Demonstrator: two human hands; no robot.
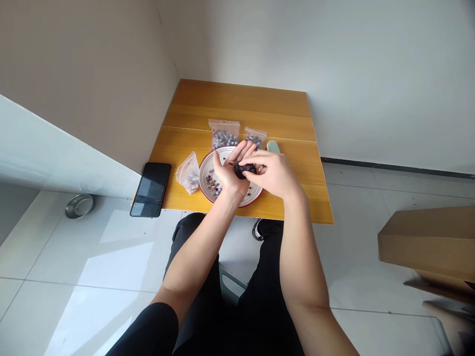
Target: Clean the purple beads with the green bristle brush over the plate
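My left hand [230, 170] is raised palm-up over a white plate with a red rim [202, 184], its fingers spread and pointing away from me. My right hand [270, 174] reaches across from the right, fingers pressed onto a dark purple clump of beads [244, 170]. The clump sits between both hands, partly hidden by them. Loose multicoloured beads [213, 185] lie on the plate beneath. Behind the hands stand clear plastic bags of beads [223, 134] [256, 138], and another clear bag [189, 173] lies left of the plate.
The plate and bags sit on a wooden table [237, 111] against white walls. A black phone [150, 190] lies over its left edge, and a pale green object [272, 147] sits behind my right hand. A cardboard box [426, 242] stands at right.
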